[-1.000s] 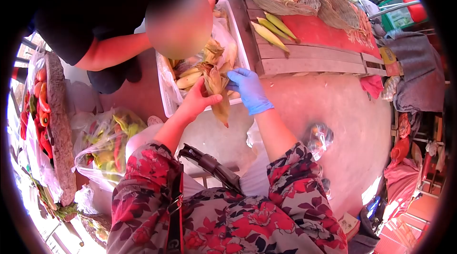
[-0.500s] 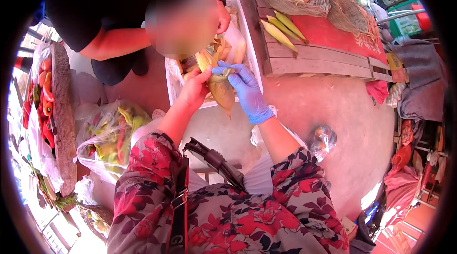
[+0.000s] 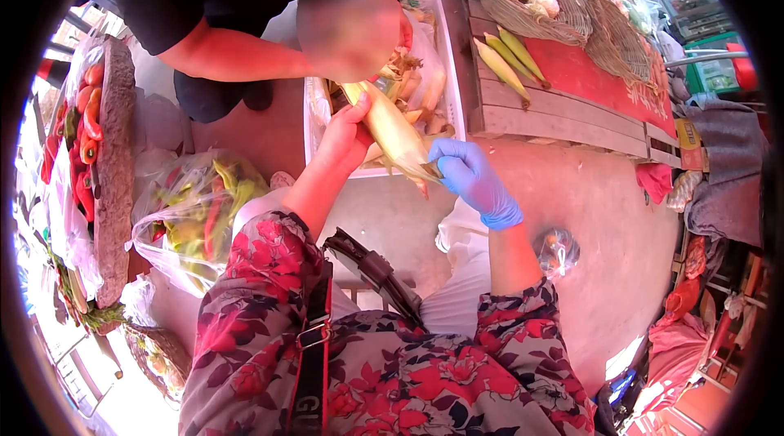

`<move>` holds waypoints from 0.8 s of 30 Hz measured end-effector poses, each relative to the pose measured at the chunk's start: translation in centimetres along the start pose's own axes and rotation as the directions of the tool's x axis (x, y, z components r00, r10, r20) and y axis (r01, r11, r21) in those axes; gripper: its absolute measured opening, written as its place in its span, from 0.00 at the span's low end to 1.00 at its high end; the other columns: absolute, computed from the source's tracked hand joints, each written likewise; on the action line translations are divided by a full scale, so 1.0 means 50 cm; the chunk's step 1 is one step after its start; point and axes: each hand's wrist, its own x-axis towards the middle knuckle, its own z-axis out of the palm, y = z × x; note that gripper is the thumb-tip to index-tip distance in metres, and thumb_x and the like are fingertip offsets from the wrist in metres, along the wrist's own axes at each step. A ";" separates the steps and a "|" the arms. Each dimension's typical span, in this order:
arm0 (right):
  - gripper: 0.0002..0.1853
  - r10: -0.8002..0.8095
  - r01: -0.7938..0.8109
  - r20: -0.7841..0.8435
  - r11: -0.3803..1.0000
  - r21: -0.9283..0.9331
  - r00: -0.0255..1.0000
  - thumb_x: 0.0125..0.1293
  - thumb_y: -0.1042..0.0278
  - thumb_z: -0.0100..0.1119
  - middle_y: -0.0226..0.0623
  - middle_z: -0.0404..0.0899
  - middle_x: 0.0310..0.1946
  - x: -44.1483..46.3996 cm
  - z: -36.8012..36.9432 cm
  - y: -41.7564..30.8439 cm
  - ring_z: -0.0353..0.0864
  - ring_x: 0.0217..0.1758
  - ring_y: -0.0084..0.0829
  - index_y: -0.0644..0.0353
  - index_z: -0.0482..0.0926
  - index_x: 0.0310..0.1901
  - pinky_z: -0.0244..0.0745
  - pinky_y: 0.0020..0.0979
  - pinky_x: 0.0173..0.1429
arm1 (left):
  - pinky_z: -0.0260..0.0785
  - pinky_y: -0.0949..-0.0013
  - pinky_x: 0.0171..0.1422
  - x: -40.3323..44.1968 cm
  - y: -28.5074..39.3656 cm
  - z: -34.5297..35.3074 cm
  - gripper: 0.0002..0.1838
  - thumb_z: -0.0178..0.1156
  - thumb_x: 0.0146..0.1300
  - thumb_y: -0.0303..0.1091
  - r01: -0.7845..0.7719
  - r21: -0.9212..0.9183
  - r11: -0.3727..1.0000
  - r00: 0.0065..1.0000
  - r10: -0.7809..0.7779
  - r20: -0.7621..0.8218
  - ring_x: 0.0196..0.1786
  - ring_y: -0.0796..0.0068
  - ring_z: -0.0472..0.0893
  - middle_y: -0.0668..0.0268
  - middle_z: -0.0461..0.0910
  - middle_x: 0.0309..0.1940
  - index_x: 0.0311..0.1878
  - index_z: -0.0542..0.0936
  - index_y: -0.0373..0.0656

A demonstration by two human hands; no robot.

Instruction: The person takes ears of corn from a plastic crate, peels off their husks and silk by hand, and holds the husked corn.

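Note:
A corn cob in pale yellow-green husk lies diagonally between my hands, over the near edge of a white crate. My bare left hand is wrapped round its upper part, thumb on top. At its lower end my right hand, in a blue glove, pinches the dry husk. Inside the crate are loose husks, more cobs and clear plastic. A pinkish tip of husk hangs beneath the cob.
Another person leans over the crate's far side. Right of it, a wooden pallet bears three cobs and a basket of round pale vegetables. A plastic bag of peppers stands at the left.
The cob has come up out of the crate area and now lies more diagonally. My right hand has moved down and right to its lower end; my left hand has shifted round its upper part.

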 end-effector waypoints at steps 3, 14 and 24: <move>0.07 0.089 -0.074 -0.115 0.989 0.129 0.989 0.59 0.70 0.45 0.24 0.64 0.22 -0.019 -0.007 0.008 0.61 0.24 0.16 0.62 0.73 0.31 0.61 0.20 0.30 | 0.61 0.58 0.64 -0.002 -0.004 0.014 0.21 0.51 0.65 0.38 -0.035 -0.031 0.999 0.996 0.032 -0.080 0.55 0.62 0.71 0.58 0.70 0.52 0.57 0.64 0.37; 0.05 -0.223 0.179 -0.106 0.929 -0.324 0.969 0.55 0.77 0.52 0.35 0.66 0.28 -0.066 -0.086 0.044 0.62 0.25 0.25 0.67 0.67 0.29 0.63 0.24 0.31 | 0.60 0.60 0.65 0.002 -0.021 0.031 0.20 0.51 0.66 0.38 -0.018 -0.046 0.999 0.998 0.016 -0.059 0.58 0.66 0.69 0.61 0.69 0.54 0.58 0.64 0.40; 0.25 -0.392 0.073 -0.302 0.705 -0.705 0.869 0.57 0.46 0.57 0.43 0.75 0.25 0.028 0.013 0.131 0.78 0.33 0.39 0.66 0.74 0.39 0.70 0.37 0.36 | 0.61 0.61 0.63 -0.007 -0.028 0.034 0.18 0.49 0.66 0.36 -0.267 0.124 0.956 0.953 0.242 0.184 0.54 0.63 0.72 0.57 0.73 0.50 0.56 0.66 0.39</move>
